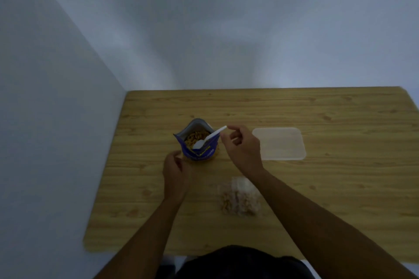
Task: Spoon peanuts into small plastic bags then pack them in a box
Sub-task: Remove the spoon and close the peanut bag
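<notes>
Peanuts (193, 137) fill the pouch (199, 153) beside the left hand (175, 173); right fingers (224, 136) pinch the spoon (209, 137).

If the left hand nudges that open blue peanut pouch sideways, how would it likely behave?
The blue pouch is probably floppy: its open mouth looks creased. Standing upright with a white spoon leaning out of it, it may tip and spill. The left hand beside its base could steady it.
</notes>
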